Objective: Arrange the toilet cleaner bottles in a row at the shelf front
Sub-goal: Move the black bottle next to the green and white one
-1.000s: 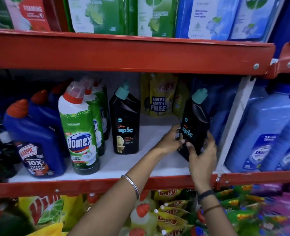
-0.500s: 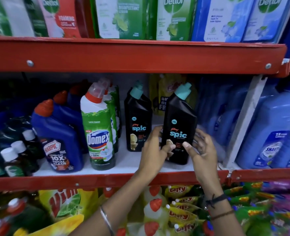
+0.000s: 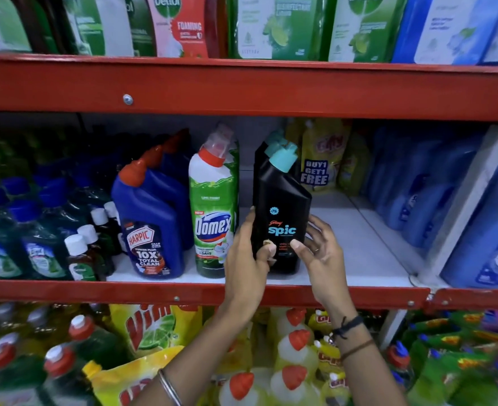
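Note:
A black Spic bottle (image 3: 281,206) with a teal cap stands upright at the front of the white shelf (image 3: 353,253). My left hand (image 3: 246,259) grips its left side with the thumb on the label. My right hand (image 3: 319,253) holds its right side, fingers spread behind it. A second black Spic bottle (image 3: 261,153) stands directly behind, mostly hidden. To the left along the front stand a green Domex bottle (image 3: 214,212) and a blue Harpic bottle (image 3: 151,227), each with more of its kind behind it.
Yellow refill pouches (image 3: 322,159) sit at the shelf's back. Blue jugs (image 3: 476,212) fill the bay to the right, past a white upright. Small dark bottles (image 3: 83,253) crowd the left. A red rail (image 3: 183,291) edges the shelf front; bare shelf lies right of the Spic bottle.
Both hands brought the Spic bottle left and forward from the shelf's right side. It now stands in front of the other Spic bottle, next to the Domex.

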`<action>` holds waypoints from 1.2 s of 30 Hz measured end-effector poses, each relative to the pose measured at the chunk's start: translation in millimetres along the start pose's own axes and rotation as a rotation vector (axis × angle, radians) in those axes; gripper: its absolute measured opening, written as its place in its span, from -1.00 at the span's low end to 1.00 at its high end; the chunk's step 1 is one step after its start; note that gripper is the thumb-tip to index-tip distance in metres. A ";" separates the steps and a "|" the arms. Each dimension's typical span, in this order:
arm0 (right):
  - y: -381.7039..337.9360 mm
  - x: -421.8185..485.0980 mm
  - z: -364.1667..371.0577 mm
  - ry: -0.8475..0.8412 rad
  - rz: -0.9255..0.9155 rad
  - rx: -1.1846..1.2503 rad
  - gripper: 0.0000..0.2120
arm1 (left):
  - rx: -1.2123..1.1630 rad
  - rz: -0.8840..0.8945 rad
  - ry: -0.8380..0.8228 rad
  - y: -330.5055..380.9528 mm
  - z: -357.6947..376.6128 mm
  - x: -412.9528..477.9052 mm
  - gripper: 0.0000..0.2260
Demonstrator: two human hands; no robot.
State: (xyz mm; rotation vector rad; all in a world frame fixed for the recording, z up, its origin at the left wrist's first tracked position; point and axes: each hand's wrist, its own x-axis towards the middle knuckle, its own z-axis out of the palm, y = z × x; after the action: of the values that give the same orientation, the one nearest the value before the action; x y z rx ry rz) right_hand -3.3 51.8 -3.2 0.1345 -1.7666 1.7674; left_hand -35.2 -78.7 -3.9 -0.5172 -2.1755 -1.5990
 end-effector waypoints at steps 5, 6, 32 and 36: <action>5.6 0.6 4.2 -0.005 0.013 -0.023 -0.53 | 0.032 -0.006 0.000 0.3 -2.0 -2.4 -0.36; 6.2 0.3 4.2 -0.003 0.015 -0.027 -0.53 | 0.041 0.003 -0.001 0.8 -2.1 -2.8 -0.35; -5.7 -22.9 7.5 0.126 0.159 -0.012 -0.55 | -0.160 0.032 -0.173 6.9 -22.0 -14.5 -0.47; -6.5 -42.3 28.4 0.325 -0.111 -0.122 -0.53 | -0.272 0.098 0.052 1.8 -33.3 -30.2 -0.58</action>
State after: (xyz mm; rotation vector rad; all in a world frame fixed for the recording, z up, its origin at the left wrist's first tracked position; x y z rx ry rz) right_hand 23.6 9.8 -15.5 -0.0988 -1.5923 1.5020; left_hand -5.3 -112.0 -8.8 -0.6429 -1.8752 -1.8424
